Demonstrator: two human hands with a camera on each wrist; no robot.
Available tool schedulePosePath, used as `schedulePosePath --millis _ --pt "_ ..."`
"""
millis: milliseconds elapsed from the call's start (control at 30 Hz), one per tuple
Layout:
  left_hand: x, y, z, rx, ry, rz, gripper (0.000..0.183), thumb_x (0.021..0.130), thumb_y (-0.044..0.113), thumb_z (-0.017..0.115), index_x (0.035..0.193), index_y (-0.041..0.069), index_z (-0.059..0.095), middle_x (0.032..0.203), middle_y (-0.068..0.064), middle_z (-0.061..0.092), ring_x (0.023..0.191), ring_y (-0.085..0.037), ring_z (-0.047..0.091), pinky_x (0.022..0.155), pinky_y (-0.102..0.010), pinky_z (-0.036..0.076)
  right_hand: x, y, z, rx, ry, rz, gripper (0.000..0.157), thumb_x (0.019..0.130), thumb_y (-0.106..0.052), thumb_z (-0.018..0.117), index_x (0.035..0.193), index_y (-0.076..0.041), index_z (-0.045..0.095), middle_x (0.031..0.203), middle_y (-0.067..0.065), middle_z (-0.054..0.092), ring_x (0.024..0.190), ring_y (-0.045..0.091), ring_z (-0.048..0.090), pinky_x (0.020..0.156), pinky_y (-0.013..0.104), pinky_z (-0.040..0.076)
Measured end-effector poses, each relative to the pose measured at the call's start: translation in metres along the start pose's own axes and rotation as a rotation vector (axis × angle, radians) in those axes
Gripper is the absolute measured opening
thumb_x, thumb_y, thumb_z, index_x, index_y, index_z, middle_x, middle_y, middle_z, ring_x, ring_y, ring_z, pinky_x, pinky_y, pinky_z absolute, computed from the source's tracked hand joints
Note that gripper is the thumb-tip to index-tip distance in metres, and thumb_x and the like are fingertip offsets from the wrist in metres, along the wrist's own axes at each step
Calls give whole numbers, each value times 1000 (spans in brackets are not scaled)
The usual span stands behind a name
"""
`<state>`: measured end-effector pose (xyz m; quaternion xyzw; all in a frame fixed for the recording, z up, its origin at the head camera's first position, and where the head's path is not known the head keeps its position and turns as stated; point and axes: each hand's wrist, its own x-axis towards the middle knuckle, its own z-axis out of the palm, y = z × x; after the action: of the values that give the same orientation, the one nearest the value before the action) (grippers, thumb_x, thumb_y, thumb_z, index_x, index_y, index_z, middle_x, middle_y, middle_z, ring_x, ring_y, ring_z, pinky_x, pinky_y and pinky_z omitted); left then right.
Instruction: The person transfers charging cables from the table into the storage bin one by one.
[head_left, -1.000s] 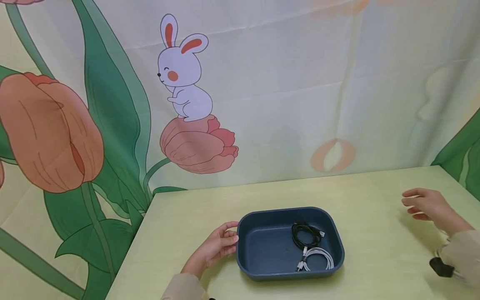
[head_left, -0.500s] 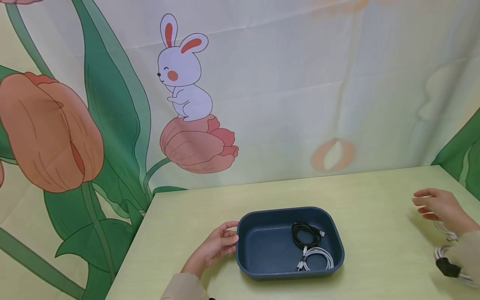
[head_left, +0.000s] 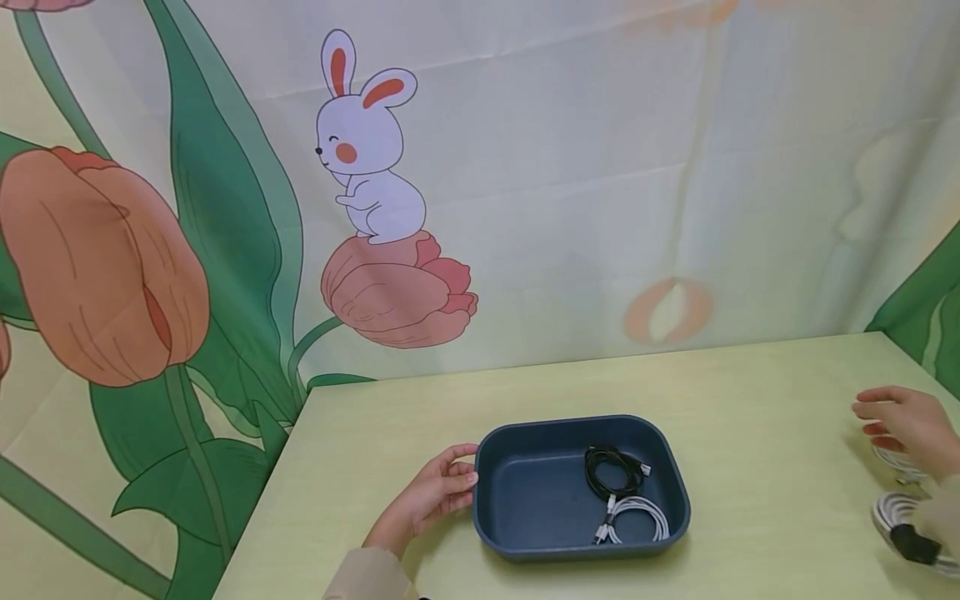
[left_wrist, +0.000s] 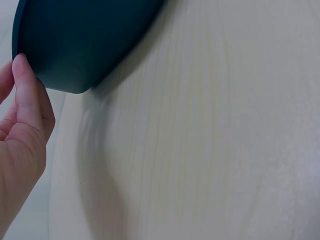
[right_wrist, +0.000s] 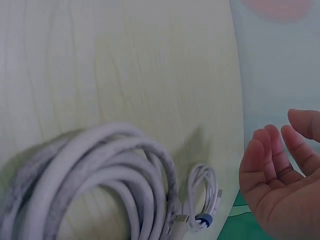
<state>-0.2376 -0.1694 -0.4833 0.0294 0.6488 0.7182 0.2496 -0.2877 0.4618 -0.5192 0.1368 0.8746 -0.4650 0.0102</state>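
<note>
My left hand [head_left: 435,493] rests its fingertips against the left wall of a dark blue rectangular bin [head_left: 525,552]; the left wrist view shows the thumb [left_wrist: 27,85] touching near the bin's rim. Inside the bin's right half lie a coiled black USB cable [head_left: 592,479] and a coiled white cable [head_left: 658,521]. My right hand [head_left: 911,425] hovers at the table's right side, fingers loosely curled, holding nothing. Below it is a small coiled white cable [right_wrist: 194,190] with a dark tie. Nearer me lies a thick grey-white cable coil [right_wrist: 95,150] with a black strap, partly hidden by the sleeve.
The pale wood-grain table [head_left: 750,467] bears the bin near its middle. Behind it hangs a backdrop cloth [head_left: 562,208] printed with tulips and a rabbit. The table's right edge runs close to my right hand.
My right hand has drifted right and slightly toward me, uncovering more of the two cable coils there. The left hand, bin and cables inside have stayed put.
</note>
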Motion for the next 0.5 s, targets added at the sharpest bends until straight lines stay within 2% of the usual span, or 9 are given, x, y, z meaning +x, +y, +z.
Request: schedulePosePath --millis 167,267,367,433,500 --pt "-1 0 1 5 11 -4 46 87 3 50 129 3 31 91 1 51 69 -5 56 61 -16 48 13 20 -2 -5 46 69 60 88 -39 48 125 6 36 85 -1 57 63 10 56 57 28 51" --pt "-1 0 2 3 16 -5 46 88 3 50 129 3 31 91 0 50 69 -5 55 60 -16 48 12 20 -3 -2 52 112 58 90 -36 44 127 7 32 98 17 55 64 10 55 56 27 50" --pt "-2 0 2 5 18 -3 46 88 3 50 130 3 31 91 0 50 69 -6 55 60 -16 48 9 17 -4 -10 61 139 57 92 -34 42 129 8 30 110 26 48 65 11 54 57 28 49" --pt "-2 0 2 4 19 -4 46 88 3 50 129 4 31 91 0 50 69 -6 55 61 -16 48 7 18 -5 -6 67 144 56 92 -34 42 128 7 31 99 18 54 64 10 54 58 29 50" --pt "-2 0 2 3 20 -3 46 88 3 50 129 3 31 91 0 50 69 -6 56 61 -16 49 6 21 -6 15 73 138 54 91 -33 43 125 7 33 84 2 57 62 9 55 57 29 50"
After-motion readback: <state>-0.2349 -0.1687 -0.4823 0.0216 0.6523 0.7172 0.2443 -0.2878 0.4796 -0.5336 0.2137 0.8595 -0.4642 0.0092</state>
